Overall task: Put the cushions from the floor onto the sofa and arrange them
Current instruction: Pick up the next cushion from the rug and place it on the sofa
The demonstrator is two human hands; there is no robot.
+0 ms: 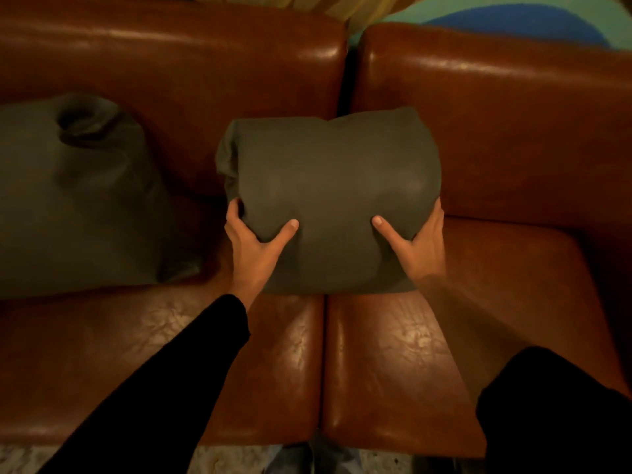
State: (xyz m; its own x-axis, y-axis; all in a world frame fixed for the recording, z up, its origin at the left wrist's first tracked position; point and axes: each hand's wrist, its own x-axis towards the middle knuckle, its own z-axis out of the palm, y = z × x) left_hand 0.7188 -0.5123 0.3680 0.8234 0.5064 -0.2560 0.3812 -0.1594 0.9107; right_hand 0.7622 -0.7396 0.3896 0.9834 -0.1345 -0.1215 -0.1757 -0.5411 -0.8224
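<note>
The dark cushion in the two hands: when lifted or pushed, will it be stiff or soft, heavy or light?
Probably soft: the cushion dents under both thumbs. Likely light for its size, since the left hand and right hand grip only its lower corners. Its loose, wrinkled cover suggests sagging, not rolling.

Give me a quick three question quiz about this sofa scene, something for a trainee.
1. True or false: the left hand and the right hand both grip the middle cushion.
2. Where does the second cushion lie? A) on the floor B) on the left seat of the sofa C) on top of the backrest
3. Fill in: the middle cushion is held over the ___ between the two seat pads.
Key: 1 true; 2 B; 3 seam.
</note>
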